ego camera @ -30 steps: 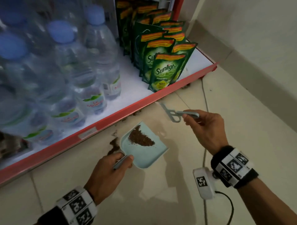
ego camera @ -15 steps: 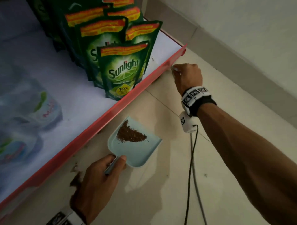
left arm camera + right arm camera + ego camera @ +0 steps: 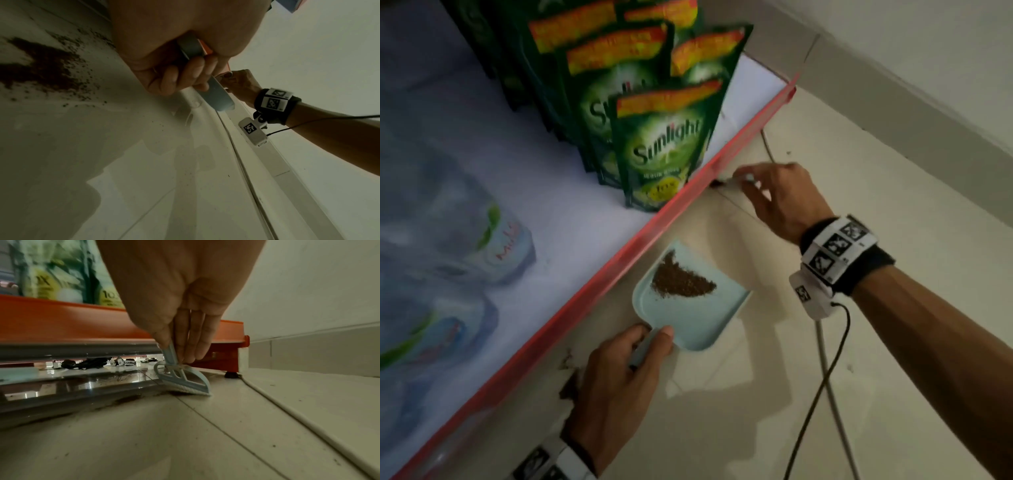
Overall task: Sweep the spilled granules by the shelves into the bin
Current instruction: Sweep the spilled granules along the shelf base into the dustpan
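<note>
My left hand (image 3: 619, 380) grips the handle of a pale blue dustpan (image 3: 695, 308) just above the tiled floor beside the red shelf edge (image 3: 640, 240). A pile of brown granules (image 3: 681, 281) lies in the pan. More spilled granules (image 3: 570, 380) (image 3: 41, 65) lie on the floor by the shelf, left of my left hand. My right hand (image 3: 780, 198) pinches the handle of a small pale blue brush (image 3: 183, 381). Its white bristles rest on the floor at the shelf base, where dark granules (image 3: 127, 400) line the gap.
Green Sunlight pouches (image 3: 664, 147) and water bottles (image 3: 448, 246) stand on the low white shelf. A white cable (image 3: 828, 370) runs along the floor under my right arm. The wall skirting (image 3: 914, 85) is at the right. No bin is in view.
My right hand has drawn back along the shelf edge from near its corner and set the brush on the floor. My head has moved closer. The dustpan has stayed level with its pile.
</note>
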### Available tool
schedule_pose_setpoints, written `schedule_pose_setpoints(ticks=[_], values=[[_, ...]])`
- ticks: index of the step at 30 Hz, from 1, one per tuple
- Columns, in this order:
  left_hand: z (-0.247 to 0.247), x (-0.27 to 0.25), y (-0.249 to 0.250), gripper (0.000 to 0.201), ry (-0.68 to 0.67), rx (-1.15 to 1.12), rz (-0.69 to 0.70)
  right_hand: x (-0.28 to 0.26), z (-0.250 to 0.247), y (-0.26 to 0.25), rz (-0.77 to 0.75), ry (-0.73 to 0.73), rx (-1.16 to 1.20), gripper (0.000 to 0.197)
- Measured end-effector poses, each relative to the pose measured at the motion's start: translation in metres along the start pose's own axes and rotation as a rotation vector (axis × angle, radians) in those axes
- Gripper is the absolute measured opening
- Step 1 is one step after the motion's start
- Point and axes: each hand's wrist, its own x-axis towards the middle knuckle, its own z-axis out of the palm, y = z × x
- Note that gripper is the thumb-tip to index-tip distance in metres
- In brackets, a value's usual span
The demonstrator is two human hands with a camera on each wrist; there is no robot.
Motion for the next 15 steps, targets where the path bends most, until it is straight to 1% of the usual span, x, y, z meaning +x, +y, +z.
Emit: schedule_pose_setpoints(ticks=[2,4,6,8,11,13,15], values=[[0.002,-0.004,-0.002,0.041,0.006,-0.010,-0.020,0.001,-0.002,0.005,0.036,0.038,-0.007,0.028],[0.003,-0.009,-0.002,0.039,0.001,-0.023,-0.035,0.015,-0.006,0.016,0.113,0.063,-0.041,0.028],[0.005,-0.011,-0.001,0.040,-0.003,-0.001,-0.034,0.031,-0.004,0.030,0.201,0.026,-0.126,0.030],[0.009,-0.009,0.001,0.040,0.002,0.001,-0.053,0.040,0.000,0.038,0.251,-0.046,-0.143,0.031],[0.013,-0.008,0.007,0.035,0.036,-0.021,-0.083,0.033,0.005,0.034,0.206,-0.109,-0.099,0.031],[0.018,-0.007,0.005,0.034,0.054,-0.031,-0.086,0.016,0.009,0.019,0.123,-0.113,-0.067,0.031],[0.021,-0.010,0.004,0.035,0.073,-0.040,-0.107,-0.001,0.011,-0.002,0.020,-0.142,0.017,0.031]])
